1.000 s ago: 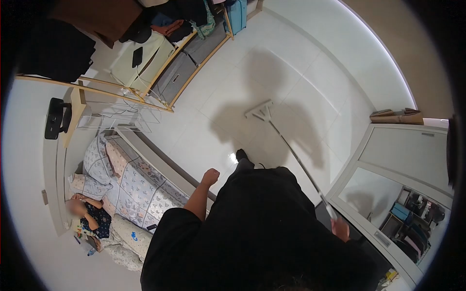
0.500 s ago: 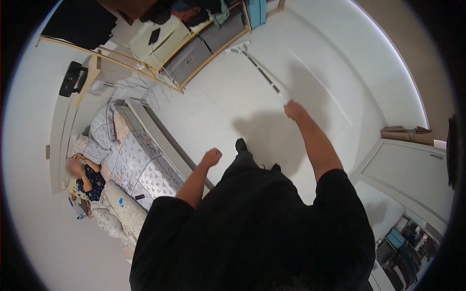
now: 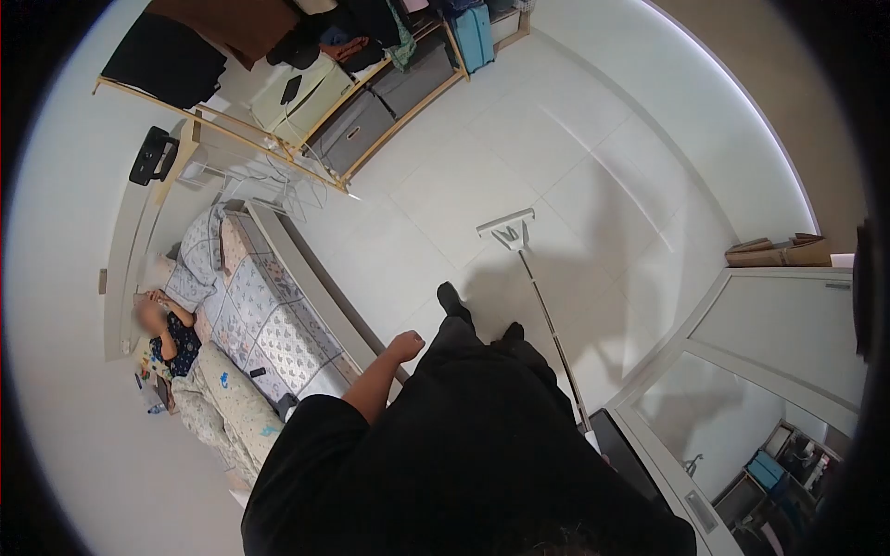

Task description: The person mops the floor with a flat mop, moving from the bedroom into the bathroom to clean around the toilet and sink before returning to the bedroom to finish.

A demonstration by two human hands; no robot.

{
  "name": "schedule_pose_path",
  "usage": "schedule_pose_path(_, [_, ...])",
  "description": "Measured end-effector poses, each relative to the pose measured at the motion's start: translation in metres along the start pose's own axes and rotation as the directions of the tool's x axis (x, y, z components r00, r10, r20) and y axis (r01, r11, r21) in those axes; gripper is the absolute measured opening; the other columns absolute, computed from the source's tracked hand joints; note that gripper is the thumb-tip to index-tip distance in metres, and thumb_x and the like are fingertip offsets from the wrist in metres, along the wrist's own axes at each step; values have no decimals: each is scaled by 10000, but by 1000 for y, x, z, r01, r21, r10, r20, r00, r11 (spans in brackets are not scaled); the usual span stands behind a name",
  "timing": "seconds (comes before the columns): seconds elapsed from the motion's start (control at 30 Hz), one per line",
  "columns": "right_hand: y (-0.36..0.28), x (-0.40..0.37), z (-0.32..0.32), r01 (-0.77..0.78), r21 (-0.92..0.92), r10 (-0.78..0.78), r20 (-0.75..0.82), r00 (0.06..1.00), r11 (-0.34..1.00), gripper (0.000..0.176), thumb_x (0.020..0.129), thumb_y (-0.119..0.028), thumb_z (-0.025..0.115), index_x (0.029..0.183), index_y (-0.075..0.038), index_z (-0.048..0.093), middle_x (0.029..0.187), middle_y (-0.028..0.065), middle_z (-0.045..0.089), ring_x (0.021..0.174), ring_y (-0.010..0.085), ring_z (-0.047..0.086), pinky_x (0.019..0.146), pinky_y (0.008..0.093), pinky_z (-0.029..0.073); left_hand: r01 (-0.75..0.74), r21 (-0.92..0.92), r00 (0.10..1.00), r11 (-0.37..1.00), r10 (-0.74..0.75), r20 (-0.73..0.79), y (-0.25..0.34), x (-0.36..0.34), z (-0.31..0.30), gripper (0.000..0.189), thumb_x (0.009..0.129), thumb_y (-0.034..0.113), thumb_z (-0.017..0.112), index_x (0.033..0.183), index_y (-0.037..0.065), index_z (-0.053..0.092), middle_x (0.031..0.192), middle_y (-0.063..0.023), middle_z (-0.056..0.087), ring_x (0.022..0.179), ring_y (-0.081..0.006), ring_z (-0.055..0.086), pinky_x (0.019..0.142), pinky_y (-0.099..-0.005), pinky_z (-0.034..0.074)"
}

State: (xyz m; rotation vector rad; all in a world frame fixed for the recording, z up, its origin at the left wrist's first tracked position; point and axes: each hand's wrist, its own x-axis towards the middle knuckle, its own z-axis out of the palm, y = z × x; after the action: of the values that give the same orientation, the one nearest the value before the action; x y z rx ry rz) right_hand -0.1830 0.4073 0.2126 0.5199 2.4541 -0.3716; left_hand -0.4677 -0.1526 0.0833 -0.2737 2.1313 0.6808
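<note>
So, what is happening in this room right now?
A person in black clothes stands on the white tiled floor with a flat mop. Its head lies on the tiles ahead of the feet, and the long handle runs back to the person's right side, where the right hand is hidden by the body. The left hand is a closed fist, holding nothing. Another person lies on the bed at the left.

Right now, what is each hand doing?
Left hand: closed in a fist, holding nothing.
Right hand: hidden behind the black clothing, cannot be told; the long-handled white flat mop leads towards it.
</note>
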Motion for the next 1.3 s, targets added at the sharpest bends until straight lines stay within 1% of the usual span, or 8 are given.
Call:
schedule_pose_path(0.23, [-54,174,28,292,-65,-286,92,954,954,388,921,-389,473,955,-4,509,816,251,610,768,444,607,664,525,489,-64,-104,986,993,47,-158,27,-14,-2,352,815,318,544,945,3,632,938,-185,659,912,-329,624,808,-390,490])
schedule_pose_path(0.57, [-409,403,-103,273,158,-289,91,953,949,402,911,-349,476,1074,12,544,973,237,631,946,391,605,814,486,478,102,-189,974,977,-136,-181,-10,-45,24,359,814,321,542,966,10,635,937,-193,659,923,-330,626,823,-393,489])
schedule_pose_path(0.77, [-250,356,-33,263,116,-273,88,958,958,460,915,-315,425,1279,-35,407,1028,262,608,960,435,584,826,511,472,147,-81,981,986,-156,-115,-93,-33,78,364,793,315,530,900,-8,658,939,-231,650,925,-381,617,832,-444,484])
schedule_pose_path(0.83, [-144,296,11,284,54,-287,64,956,957,483,922,-337,420,1327,-81,358,940,288,611,847,469,598,750,561,472,-139,321,990,937,133,41,-134,-6,103,369,800,316,564,910,-25,653,881,-204,665,853,-334,647,768,-405,506])
schedule_pose_path(0.93, [-42,146,5,113,-1,-110,204,973,994,481,917,-308,457,1303,-36,370,854,248,626,799,450,607,697,537,485,85,-30,991,996,-88,-98,-30,-53,46,363,799,308,522,912,-11,653,916,-237,647,902,-382,621,818,-433,488])
schedule_pose_path(0.97, [27,107,41,405,-45,-404,24,914,913,448,904,-259,485,1262,-1,407,842,253,622,802,426,614,686,514,495,35,-102,986,994,-50,-158,-29,-46,46,353,810,303,525,939,-4,643,906,-223,652,905,-368,624,817,-421,488])
schedule_pose_path(1.07, [4,8,-28,53,90,-64,122,990,994,448,852,-227,551,1209,23,448,712,242,612,684,436,608,620,516,498,14,-156,980,988,-44,-194,-3,-30,34,349,827,287,570,984,-21,614,878,-157,669,792,-229,662,711,-338,520])
schedule_pose_path(1.3, [-72,175,-4,178,19,-178,191,965,984,399,910,-308,476,1162,-7,402,784,300,611,733,490,593,650,561,483,-110,-224,975,968,62,-212,32,-18,19,329,843,277,572,1020,2,606,887,-135,667,771,-212,648,723,-338,510])
